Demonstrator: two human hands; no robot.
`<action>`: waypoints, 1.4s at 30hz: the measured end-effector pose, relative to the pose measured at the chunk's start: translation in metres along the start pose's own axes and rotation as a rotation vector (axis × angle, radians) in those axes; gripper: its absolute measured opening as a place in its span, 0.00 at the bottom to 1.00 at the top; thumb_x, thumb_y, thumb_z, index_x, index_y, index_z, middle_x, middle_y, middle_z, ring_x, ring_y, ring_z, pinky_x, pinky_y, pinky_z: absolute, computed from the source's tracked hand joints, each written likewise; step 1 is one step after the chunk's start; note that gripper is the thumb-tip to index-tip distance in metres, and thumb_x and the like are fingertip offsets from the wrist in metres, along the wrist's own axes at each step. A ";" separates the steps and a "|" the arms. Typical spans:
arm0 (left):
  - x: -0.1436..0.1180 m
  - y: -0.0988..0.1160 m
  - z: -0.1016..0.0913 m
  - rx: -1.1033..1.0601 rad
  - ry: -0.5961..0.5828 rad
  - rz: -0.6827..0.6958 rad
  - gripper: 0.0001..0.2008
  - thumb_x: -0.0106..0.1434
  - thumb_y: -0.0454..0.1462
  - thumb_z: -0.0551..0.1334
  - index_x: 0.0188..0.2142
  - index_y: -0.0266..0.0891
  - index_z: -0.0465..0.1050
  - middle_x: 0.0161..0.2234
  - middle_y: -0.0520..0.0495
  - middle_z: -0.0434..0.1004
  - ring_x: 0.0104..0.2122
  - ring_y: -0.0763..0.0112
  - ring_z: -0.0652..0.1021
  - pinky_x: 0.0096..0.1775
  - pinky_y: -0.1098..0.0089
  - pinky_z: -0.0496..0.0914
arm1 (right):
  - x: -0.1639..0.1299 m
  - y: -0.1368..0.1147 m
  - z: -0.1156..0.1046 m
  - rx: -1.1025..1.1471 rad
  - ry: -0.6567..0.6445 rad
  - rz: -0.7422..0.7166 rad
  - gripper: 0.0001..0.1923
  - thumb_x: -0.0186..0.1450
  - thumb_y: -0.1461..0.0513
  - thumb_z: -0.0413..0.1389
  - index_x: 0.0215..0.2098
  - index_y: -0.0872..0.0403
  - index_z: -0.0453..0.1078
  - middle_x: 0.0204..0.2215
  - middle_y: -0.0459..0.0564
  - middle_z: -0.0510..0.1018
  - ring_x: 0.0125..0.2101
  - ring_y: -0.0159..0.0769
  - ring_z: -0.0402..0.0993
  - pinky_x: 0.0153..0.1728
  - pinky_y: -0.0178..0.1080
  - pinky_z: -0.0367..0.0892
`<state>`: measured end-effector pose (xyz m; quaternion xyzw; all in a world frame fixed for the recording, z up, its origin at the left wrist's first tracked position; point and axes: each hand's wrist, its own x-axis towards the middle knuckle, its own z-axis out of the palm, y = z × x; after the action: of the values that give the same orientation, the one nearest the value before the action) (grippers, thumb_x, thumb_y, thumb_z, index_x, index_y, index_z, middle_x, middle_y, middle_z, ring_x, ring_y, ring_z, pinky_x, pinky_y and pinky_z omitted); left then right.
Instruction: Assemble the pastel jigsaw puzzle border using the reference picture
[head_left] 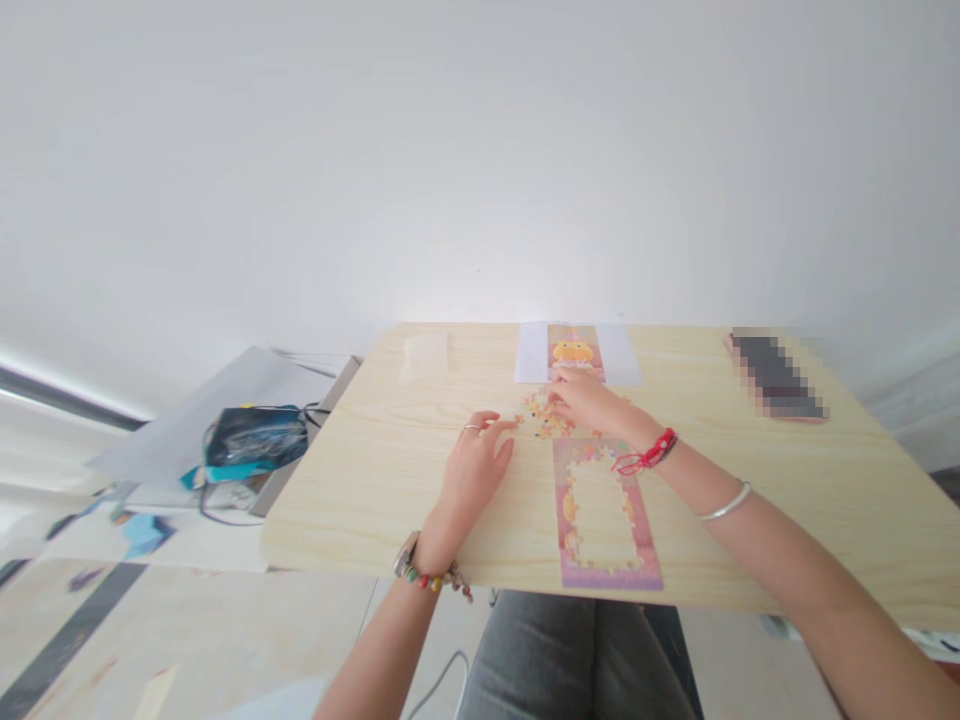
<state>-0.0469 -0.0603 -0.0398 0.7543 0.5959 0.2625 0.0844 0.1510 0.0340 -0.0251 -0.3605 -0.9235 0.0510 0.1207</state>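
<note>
A loose heap of small jigsaw puzzle pieces point(538, 405) lies on the wooden table point(360, 470). My left hand point(475, 465) rests palm down at the heap's left edge, thumb apart from the fingers, with no piece visible in it. Over the right side of the heap is my right hand point(589, 400), its fingers bent down among the pieces and somewhat apart; no held piece shows. Nearer to me lies a partly assembled puzzle point(609, 578), a pink and purple border around a bare middle. Behind the heap is a sheet with a printed pumpkin picture point(574, 350), partly covered by my right fingers.
A dark-screened phone point(776, 378), blurred out, lies at the table's far right. A clear plastic piece point(425, 358) is near the back left. The wall point(480, 170) rises behind the table. A dark bag point(255, 440) sits on a lower surface to the left.
</note>
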 end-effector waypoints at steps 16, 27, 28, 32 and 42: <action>-0.008 0.006 0.005 -0.062 0.032 0.078 0.11 0.59 0.32 0.56 0.42 0.39 0.70 0.45 0.42 0.68 0.39 0.64 0.75 0.43 0.60 0.72 | -0.073 -0.002 -0.028 0.061 0.104 0.114 0.06 0.64 0.60 0.51 0.31 0.54 0.66 0.37 0.52 0.68 0.39 0.39 0.65 0.40 0.41 0.58; -0.007 0.029 0.014 -0.057 0.012 0.159 0.11 0.58 0.31 0.58 0.41 0.40 0.70 0.45 0.43 0.68 0.41 0.64 0.74 0.44 0.60 0.71 | -0.086 -0.018 -0.018 0.018 0.128 0.153 0.04 0.63 0.62 0.53 0.32 0.54 0.67 0.38 0.53 0.69 0.41 0.40 0.65 0.40 0.42 0.56; -0.006 0.028 0.014 -0.053 0.018 0.153 0.10 0.58 0.31 0.58 0.40 0.40 0.70 0.45 0.43 0.68 0.41 0.64 0.74 0.44 0.60 0.71 | -0.077 -0.020 -0.018 0.022 0.123 0.146 0.04 0.63 0.62 0.52 0.32 0.55 0.67 0.37 0.53 0.69 0.41 0.40 0.65 0.40 0.42 0.56; -0.005 0.020 0.013 -0.047 0.046 0.123 0.09 0.58 0.31 0.57 0.39 0.39 0.70 0.45 0.42 0.68 0.40 0.64 0.75 0.43 0.60 0.71 | -0.036 -0.022 -0.008 0.005 0.111 0.169 0.03 0.61 0.65 0.54 0.30 0.58 0.67 0.36 0.55 0.68 0.41 0.41 0.64 0.41 0.42 0.57; -0.009 0.001 0.004 0.020 0.068 0.054 0.10 0.59 0.33 0.57 0.40 0.40 0.71 0.44 0.42 0.69 0.39 0.64 0.74 0.42 0.61 0.72 | -0.041 0.030 -0.016 0.120 0.162 0.203 0.05 0.61 0.64 0.54 0.34 0.54 0.71 0.36 0.52 0.69 0.41 0.40 0.66 0.42 0.42 0.61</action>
<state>-0.0457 -0.0681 -0.0452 0.7616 0.5804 0.2840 0.0494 0.2038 0.0282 -0.0229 -0.4471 -0.8648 0.0886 0.2106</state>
